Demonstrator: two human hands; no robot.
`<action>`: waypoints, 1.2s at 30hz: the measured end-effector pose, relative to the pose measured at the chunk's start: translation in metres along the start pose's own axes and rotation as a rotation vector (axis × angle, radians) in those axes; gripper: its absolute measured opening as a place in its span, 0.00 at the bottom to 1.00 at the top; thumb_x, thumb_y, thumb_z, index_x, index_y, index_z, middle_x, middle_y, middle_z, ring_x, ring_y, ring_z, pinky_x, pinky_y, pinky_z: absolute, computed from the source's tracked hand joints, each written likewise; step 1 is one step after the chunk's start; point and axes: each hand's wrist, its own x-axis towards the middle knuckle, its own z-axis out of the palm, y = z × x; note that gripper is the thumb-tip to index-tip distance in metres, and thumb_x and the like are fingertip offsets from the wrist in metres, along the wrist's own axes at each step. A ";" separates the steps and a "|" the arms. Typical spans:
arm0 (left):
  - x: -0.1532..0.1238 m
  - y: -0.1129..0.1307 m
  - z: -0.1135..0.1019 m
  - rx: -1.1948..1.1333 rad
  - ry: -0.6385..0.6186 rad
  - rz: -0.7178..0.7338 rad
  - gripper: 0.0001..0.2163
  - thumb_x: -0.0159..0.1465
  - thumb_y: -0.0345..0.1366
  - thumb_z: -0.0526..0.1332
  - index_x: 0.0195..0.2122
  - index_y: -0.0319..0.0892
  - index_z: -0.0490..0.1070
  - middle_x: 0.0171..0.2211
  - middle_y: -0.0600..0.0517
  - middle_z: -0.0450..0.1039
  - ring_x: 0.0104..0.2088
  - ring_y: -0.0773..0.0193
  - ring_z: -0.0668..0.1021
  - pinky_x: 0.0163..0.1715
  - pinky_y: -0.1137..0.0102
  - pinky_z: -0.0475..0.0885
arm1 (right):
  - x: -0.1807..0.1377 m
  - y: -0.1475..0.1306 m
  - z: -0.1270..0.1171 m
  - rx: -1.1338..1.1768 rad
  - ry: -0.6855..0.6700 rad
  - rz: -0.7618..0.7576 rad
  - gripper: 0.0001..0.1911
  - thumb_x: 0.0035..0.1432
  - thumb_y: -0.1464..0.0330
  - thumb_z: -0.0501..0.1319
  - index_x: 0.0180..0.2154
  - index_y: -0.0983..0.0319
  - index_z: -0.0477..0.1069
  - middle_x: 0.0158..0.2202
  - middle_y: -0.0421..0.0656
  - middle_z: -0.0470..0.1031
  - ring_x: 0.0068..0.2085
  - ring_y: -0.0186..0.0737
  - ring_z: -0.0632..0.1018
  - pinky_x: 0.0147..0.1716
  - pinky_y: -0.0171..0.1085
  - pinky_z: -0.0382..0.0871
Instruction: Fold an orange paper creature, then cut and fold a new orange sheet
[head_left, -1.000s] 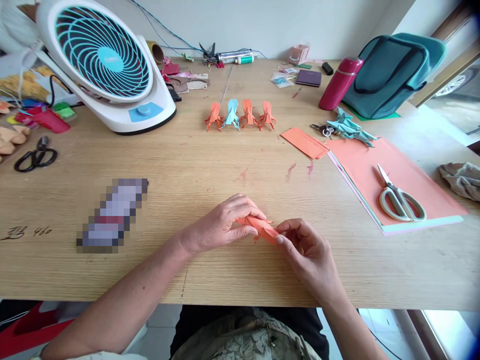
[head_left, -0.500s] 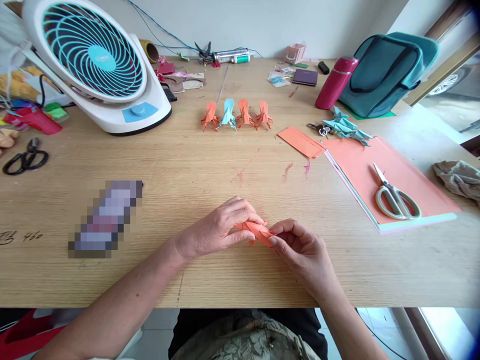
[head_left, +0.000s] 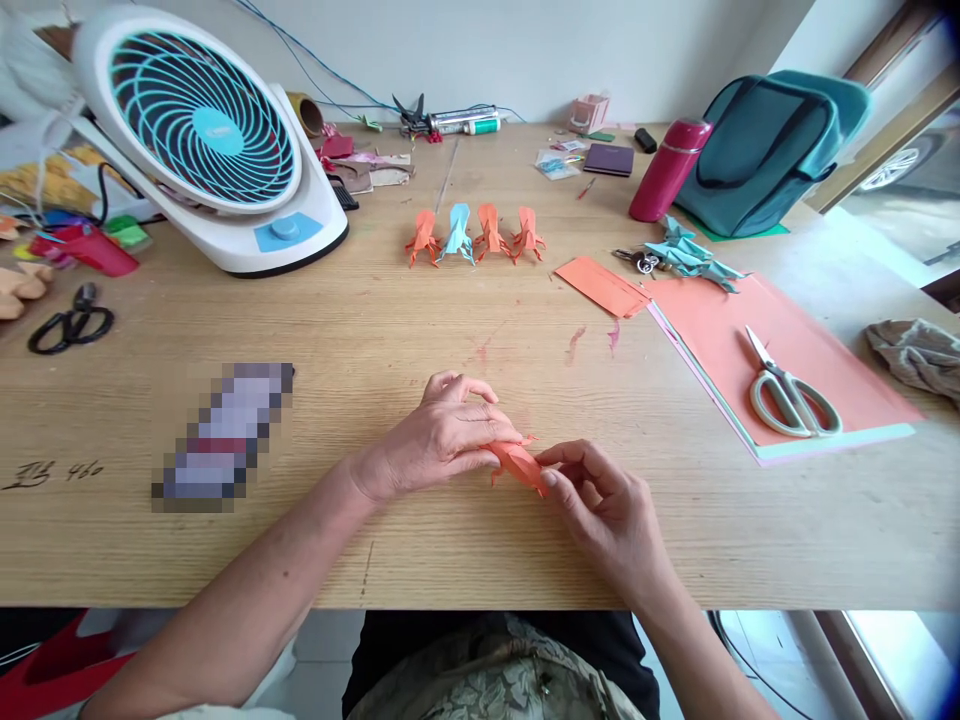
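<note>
An orange folded-paper figure [head_left: 520,464] with thin legs lies between my two hands, just above or on the wooden table; which of the two I cannot tell. My left hand [head_left: 448,435] pinches its left end between thumb and fingers, with the index finger lifted away. On its right end, my right hand [head_left: 604,500] is closed with thumb and index finger. Parts of the figure are hidden beneath my fingers. Farther back stand similar paper figures in a row, an orange one [head_left: 424,236] at the left and a light blue one [head_left: 457,235] beside it.
Orange paper strips [head_left: 602,287] lie right of centre. White-handled scissors [head_left: 795,395] rest on a stack of coloured sheets [head_left: 840,370]. Left are a blurred-out flat object [head_left: 225,435], black scissors [head_left: 71,322] and a fan [head_left: 277,232]. A pink bottle [head_left: 667,172] and teal bag [head_left: 757,165] stand back right.
My left index finger has lifted off the orange paper figure, and more of its body shows. My right hand stays at its right end. The view has shifted slightly.
</note>
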 end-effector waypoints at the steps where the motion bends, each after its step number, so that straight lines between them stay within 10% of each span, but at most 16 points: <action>1: 0.000 0.000 0.000 0.008 0.000 0.006 0.12 0.67 0.41 0.59 0.51 0.50 0.72 0.46 0.53 0.78 0.55 0.55 0.66 0.57 0.57 0.51 | 0.000 0.000 -0.001 -0.039 0.029 -0.033 0.06 0.63 0.63 0.60 0.38 0.59 0.72 0.28 0.38 0.71 0.28 0.34 0.70 0.29 0.35 0.63; 11: 0.000 -0.006 0.001 0.047 0.072 0.007 0.19 0.68 0.32 0.55 0.59 0.53 0.65 0.62 0.52 0.64 0.67 0.53 0.54 0.62 0.54 0.53 | 0.004 0.004 -0.005 -0.185 0.179 -0.049 0.06 0.65 0.65 0.57 0.37 0.59 0.72 0.32 0.38 0.71 0.30 0.34 0.68 0.29 0.35 0.61; 20: -0.004 -0.006 -0.008 -0.042 0.261 -0.202 0.06 0.66 0.34 0.59 0.43 0.43 0.71 0.43 0.48 0.72 0.46 0.59 0.72 0.50 0.62 0.67 | 0.015 0.011 -0.022 -0.167 -0.004 0.024 0.07 0.65 0.65 0.56 0.40 0.59 0.71 0.34 0.40 0.72 0.29 0.34 0.69 0.28 0.34 0.63; 28: -0.004 0.013 -0.002 -0.324 -0.071 -0.505 0.08 0.57 0.41 0.68 0.28 0.43 0.74 0.23 0.58 0.66 0.25 0.70 0.68 0.25 0.74 0.61 | 0.043 0.007 -0.038 -0.261 -0.301 -0.054 0.08 0.61 0.64 0.61 0.42 0.58 0.73 0.34 0.40 0.69 0.31 0.34 0.71 0.30 0.34 0.65; 36: -0.001 0.021 0.017 -0.319 -0.033 -0.591 0.06 0.55 0.34 0.68 0.25 0.41 0.73 0.23 0.58 0.66 0.24 0.71 0.68 0.25 0.74 0.59 | 0.054 0.002 -0.030 -0.252 -0.359 -0.072 0.04 0.58 0.71 0.61 0.33 0.59 0.75 0.31 0.39 0.69 0.30 0.32 0.70 0.28 0.32 0.63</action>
